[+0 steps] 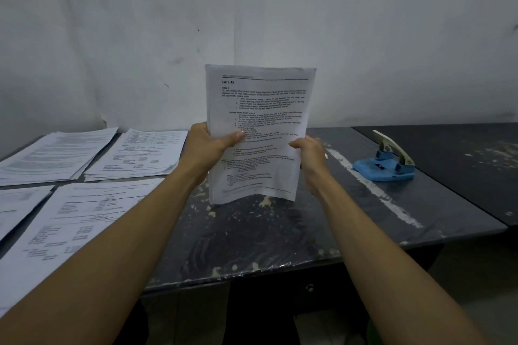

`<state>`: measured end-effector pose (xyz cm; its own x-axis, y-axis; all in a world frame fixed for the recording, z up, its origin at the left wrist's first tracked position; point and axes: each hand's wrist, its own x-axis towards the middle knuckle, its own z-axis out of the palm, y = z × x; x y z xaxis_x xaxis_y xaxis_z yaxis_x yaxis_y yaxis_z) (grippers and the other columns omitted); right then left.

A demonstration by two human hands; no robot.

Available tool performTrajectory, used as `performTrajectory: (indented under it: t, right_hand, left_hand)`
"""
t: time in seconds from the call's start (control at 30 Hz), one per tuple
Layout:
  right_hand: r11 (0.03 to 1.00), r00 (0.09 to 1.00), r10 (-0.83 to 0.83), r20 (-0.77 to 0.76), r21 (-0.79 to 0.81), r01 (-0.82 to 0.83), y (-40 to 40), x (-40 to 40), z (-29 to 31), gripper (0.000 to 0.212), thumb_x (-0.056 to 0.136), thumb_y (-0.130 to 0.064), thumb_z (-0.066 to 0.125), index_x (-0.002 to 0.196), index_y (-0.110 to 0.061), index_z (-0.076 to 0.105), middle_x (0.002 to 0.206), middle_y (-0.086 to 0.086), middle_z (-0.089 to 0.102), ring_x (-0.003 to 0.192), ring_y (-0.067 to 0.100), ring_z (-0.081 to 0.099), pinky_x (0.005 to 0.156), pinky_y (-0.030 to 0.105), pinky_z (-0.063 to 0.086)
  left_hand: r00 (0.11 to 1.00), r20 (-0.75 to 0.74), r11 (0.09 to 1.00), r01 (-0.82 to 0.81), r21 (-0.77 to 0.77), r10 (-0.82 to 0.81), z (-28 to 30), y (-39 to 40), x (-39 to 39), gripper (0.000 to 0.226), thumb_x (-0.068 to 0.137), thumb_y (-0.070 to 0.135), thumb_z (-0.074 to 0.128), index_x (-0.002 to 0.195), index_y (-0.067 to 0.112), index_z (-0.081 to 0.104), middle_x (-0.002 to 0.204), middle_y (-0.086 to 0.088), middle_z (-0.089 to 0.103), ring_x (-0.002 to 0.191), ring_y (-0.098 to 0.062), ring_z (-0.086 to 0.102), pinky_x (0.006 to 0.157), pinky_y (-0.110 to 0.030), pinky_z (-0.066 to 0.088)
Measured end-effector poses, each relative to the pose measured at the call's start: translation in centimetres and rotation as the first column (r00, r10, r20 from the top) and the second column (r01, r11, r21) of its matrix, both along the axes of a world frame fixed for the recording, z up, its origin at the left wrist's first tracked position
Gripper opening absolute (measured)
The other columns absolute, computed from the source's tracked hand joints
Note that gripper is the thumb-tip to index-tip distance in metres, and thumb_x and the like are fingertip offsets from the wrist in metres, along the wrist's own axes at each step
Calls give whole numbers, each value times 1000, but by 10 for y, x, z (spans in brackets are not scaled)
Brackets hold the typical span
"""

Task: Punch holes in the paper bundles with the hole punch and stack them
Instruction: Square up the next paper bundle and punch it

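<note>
A dark, scuffed tabletop (pixel 252 232) fills the corner of a room with pale walls, its near edge wrapped in wrinkled plastic film. Nearest on the left lie two loose paper piles (pixel 70 218), and behind them two more piles (pixel 92 154) fanned out flat. In the middle, both hands hold one paper bundle (pixel 258 126) upright, its bottom edge standing on or just above the surface. The left hand (pixel 208 145) has its grip closed on the bundle's left edge, thumb across the printed face; the right hand (pixel 309 152) pinches the right edge the same way. It looks like the sheets are being squared up before punching. Farther right, well apart from the bundle, sits the blue hole punch (pixel 385 164) with its pale lever raised. The risk from here: the bundle bows at its lower edge, so sheets could slip out of line and the holes would land unevenly. The punch is light and may slide on this slick surface.
</note>
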<state>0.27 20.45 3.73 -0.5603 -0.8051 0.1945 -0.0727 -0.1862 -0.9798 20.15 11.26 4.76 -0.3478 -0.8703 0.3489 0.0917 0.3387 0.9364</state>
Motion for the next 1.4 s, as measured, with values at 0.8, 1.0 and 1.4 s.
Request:
performTrajectory:
  t: [0.8,1.0,1.4]
  right_hand:
    - [948,902,-220,-372,137,288,15,-153,61,11,96,-24,61,102,-17,67,103,-2,71,94,14,67,80,30,56]
    - [871,743,-324,-586,122,476,15,-217,61,26,100,-20,51,121,-10,64,114,1,66,96,11,58,77,20,43]
    - [779,861,-19,-509,532,331,2,-274,22,36,103,-23,36,120,-7,65,120,11,63,103,28,59,78,34,41]
  left_hand:
    - [996,-7,970,94,226,-94,12,-4,-138,25,79,20,84,101,16,71,96,2,77,82,-18,76,72,-37,62]
    - [987,98,936,88,342,-129,-3,-12,-191,40,80,17,84,115,9,68,108,-3,75,89,-25,75,83,-49,60]
    - [979,173,858,6,513,-110,-48,-4,-260,33,80,-1,78,110,2,66,105,-8,71,92,-29,71,82,-45,60]
